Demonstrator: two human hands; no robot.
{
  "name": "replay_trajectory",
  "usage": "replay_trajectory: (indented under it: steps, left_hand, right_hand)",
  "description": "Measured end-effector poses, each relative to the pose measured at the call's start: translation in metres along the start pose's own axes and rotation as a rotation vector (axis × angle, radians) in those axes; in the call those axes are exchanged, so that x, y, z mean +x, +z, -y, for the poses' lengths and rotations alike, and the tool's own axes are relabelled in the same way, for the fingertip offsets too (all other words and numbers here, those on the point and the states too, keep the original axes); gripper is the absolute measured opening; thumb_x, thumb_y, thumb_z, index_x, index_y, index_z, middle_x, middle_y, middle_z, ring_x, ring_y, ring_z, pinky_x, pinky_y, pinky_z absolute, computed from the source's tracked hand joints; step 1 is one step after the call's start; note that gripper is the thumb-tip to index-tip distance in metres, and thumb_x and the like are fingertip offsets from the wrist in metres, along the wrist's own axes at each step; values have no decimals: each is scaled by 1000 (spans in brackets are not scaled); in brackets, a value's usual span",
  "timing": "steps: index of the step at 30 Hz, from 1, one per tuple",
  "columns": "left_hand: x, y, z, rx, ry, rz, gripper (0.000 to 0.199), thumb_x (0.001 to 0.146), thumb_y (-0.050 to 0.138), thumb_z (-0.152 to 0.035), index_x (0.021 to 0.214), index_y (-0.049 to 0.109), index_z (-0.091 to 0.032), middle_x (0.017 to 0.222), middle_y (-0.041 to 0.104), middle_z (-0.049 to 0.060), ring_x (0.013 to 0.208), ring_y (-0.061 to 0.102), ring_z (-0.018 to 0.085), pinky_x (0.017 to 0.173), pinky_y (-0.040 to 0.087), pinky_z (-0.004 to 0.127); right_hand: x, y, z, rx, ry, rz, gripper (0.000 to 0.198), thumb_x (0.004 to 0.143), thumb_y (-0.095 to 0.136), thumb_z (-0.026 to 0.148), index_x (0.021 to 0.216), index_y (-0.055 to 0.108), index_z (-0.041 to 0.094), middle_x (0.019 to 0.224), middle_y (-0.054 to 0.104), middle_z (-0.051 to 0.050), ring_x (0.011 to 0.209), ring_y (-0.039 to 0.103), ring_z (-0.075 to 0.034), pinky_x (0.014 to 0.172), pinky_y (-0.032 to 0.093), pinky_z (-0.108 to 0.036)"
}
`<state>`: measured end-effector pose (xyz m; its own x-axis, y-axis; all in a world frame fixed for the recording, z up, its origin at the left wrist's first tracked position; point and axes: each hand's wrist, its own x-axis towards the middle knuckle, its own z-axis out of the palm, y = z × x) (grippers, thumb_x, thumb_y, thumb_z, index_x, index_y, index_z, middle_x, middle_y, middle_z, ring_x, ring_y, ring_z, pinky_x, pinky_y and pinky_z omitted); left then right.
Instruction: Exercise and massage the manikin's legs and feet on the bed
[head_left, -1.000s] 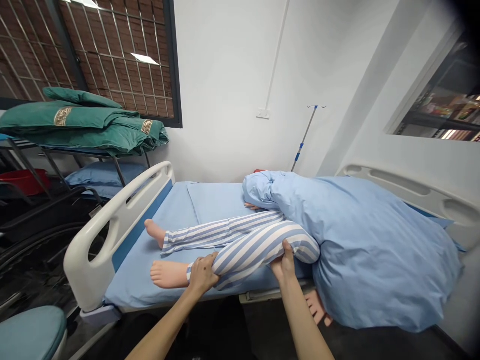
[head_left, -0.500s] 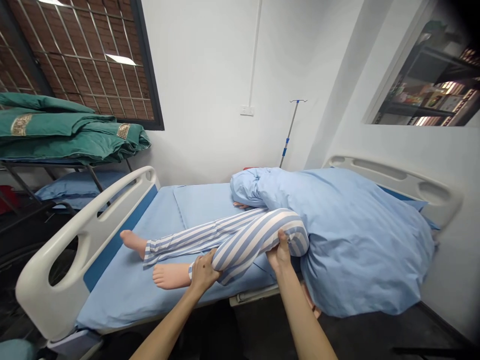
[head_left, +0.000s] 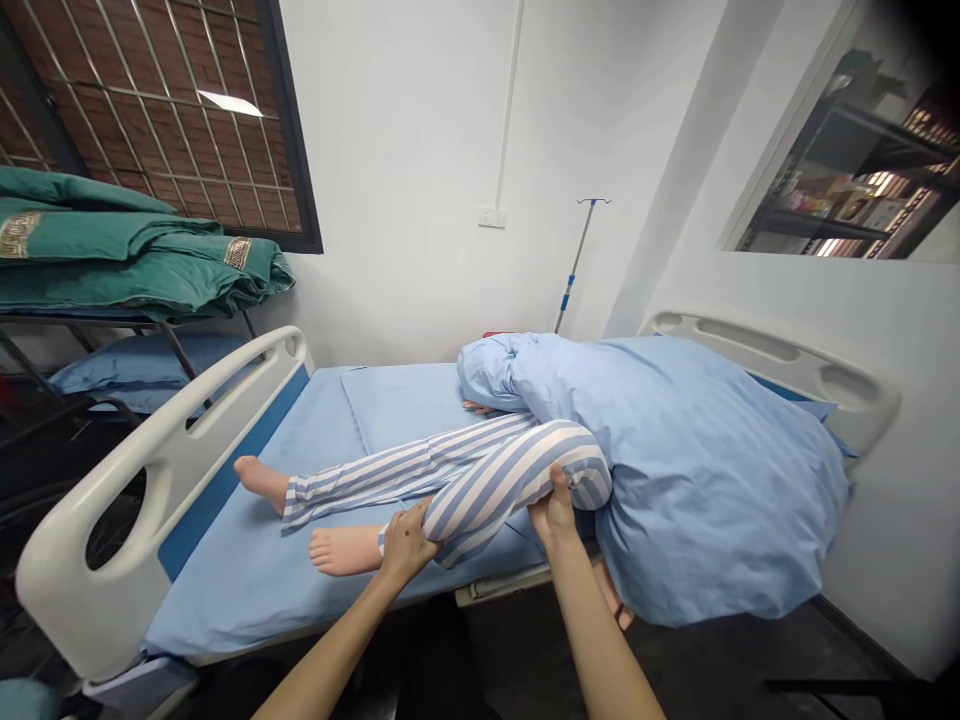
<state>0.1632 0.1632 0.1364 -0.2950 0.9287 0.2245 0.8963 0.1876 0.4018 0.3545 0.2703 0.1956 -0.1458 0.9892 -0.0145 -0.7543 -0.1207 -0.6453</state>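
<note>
On the bed lies what looks like a care manikin in blue-and-white striped trousers. Its near leg (head_left: pixel 510 478) is bent, with the knee raised and turned toward the right. My left hand (head_left: pixel 409 545) is wrapped round the lower part of this leg, just above the bare near foot (head_left: pixel 346 551). Under the thigh near the knee, my right hand (head_left: pixel 553 510) grips with its thumb on the outer side; its other fingers are partly hidden. The far leg (head_left: pixel 405 468) lies straight on the sheet. A light blue quilt (head_left: pixel 697 460) covers the upper body.
A white footboard (head_left: pixel 97 500) stands at the left, a headboard (head_left: pixel 780 350) at the right. The quilt hangs over the bed's near edge, with a manikin hand (head_left: pixel 613 598) below it. Folded green covers (head_left: pixel 142 255) lie on a rack. Behind the bed rises a drip stand (head_left: pixel 574 270).
The view has shifted slightly. Both hands keep their hold on the bent leg, which stays in nearly the same pose.
</note>
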Motion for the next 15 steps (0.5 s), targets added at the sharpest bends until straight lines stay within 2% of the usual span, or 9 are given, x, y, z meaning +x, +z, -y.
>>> replay_trajectory:
  steps: [4, 8, 15]
  left_hand:
    - [-2, -4, 14, 9, 29, 28, 52, 58, 53, -24, 109, 45, -26, 104, 57, -1, 92, 51, 19, 79, 33, 27]
    - [0, -19, 35, 51, 19, 51, 55, 57, 54, -23, 111, 43, -25, 102, 58, 0, 93, 51, 20, 79, 33, 27]
    - [1, -57, 100, 141, 9, 94, 57, 57, 51, -24, 113, 42, -25, 105, 58, 1, 96, 51, 23, 79, 33, 30]
  right_hand:
    - [-3, -4, -10, -15, 10, 21, 55, 57, 64, 38, 108, 49, 25, 89, 63, 2, 80, 57, -17, 76, 46, -34]
    - [-5, 0, -27, -25, 50, 35, 54, 56, 65, 38, 107, 50, 25, 88, 63, 2, 80, 57, -16, 74, 46, -32]
    - [-3, 17, -82, -7, 164, 19, 45, 56, 67, 33, 99, 54, 24, 85, 63, 3, 81, 57, -14, 74, 46, -29]
